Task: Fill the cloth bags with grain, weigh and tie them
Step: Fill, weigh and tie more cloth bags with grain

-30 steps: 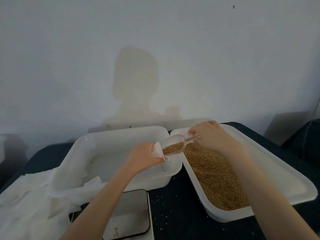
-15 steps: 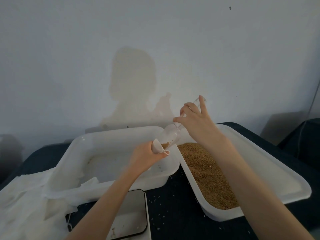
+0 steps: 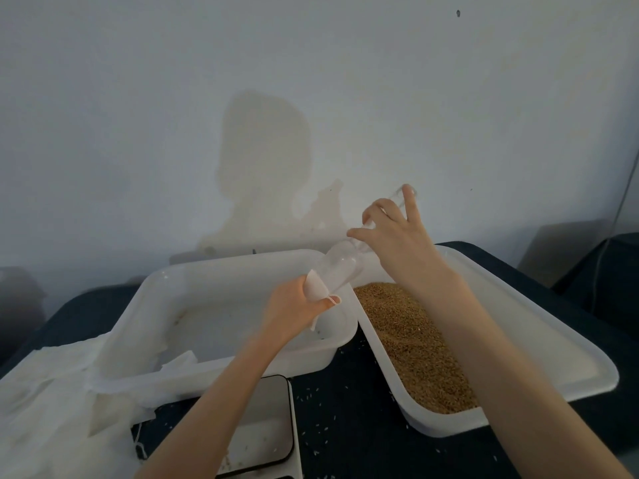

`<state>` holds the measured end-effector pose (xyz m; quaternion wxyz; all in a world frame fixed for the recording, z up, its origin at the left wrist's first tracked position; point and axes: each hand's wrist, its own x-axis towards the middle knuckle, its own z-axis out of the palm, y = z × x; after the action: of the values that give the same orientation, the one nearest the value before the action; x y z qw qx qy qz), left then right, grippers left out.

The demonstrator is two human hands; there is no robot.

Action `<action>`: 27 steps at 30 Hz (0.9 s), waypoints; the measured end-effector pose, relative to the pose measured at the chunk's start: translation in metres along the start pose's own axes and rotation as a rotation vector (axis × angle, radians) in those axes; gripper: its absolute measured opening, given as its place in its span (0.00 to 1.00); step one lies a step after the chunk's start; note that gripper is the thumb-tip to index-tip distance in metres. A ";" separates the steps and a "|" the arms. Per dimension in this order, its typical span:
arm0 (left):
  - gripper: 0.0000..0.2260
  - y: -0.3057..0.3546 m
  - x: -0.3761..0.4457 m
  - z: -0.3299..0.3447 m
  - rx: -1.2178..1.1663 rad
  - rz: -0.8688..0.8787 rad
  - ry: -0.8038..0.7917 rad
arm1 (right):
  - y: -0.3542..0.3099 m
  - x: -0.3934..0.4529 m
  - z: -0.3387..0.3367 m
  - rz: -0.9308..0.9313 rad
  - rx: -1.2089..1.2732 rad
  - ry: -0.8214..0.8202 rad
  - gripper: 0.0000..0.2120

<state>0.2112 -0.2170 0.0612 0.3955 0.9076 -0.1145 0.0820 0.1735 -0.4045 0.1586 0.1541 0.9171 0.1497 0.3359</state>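
Note:
My left hand [image 3: 294, 311] grips the mouth of a small white cloth bag [image 3: 318, 288] above the right end of the left white tub [image 3: 179, 281]. My right hand [image 3: 397, 233] holds the handle of a clear plastic scoop [image 3: 340, 271], tipped steeply with its open end down in the bag's mouth. No grain shows in the scoop. Brown grain [image 3: 415, 344] fills the left side of the right white tub [image 3: 553, 340]. The bag's body is hidden behind my left hand.
A digital scale [image 3: 273, 426] with a grey plate sits at the front, partly under my left forearm. A pile of white cloth bags [image 3: 45, 409] lies at the left, draped over the tub's corner. Loose grains dot the dark table [image 3: 345, 426]. A pale wall stands close behind.
My right hand has lifted the scoop from level to steeply tilted, and its grain has poured out into the bag. My left hand has stayed at the bag's mouth.

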 end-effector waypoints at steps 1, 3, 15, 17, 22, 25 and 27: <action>0.16 0.000 0.000 -0.002 -0.010 -0.005 0.001 | 0.003 -0.003 0.005 0.035 0.023 -0.037 0.33; 0.16 0.001 -0.001 -0.005 -0.027 -0.011 0.001 | 0.008 -0.011 0.019 0.081 0.063 -0.148 0.31; 0.07 -0.007 -0.031 -0.032 -0.214 0.134 0.003 | 0.033 -0.074 0.086 0.416 0.223 -0.563 0.08; 0.10 -0.011 -0.046 -0.038 -0.266 0.173 -0.029 | 0.036 -0.083 0.088 0.467 0.157 -0.652 0.09; 0.10 -0.046 -0.082 -0.038 -0.012 0.169 -0.100 | 0.027 -0.094 0.092 0.379 0.167 -0.843 0.12; 0.10 -0.065 -0.099 -0.042 0.096 0.178 -0.053 | 0.022 -0.092 0.099 0.333 0.194 -0.939 0.13; 0.11 -0.074 -0.109 -0.044 0.123 0.194 -0.049 | 0.019 -0.088 0.099 0.287 0.171 -0.999 0.14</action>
<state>0.1239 -0.1197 0.0133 0.3264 0.9165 -0.2062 0.1045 0.1777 -0.4731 0.0436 0.0838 0.9860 -0.0422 -0.1378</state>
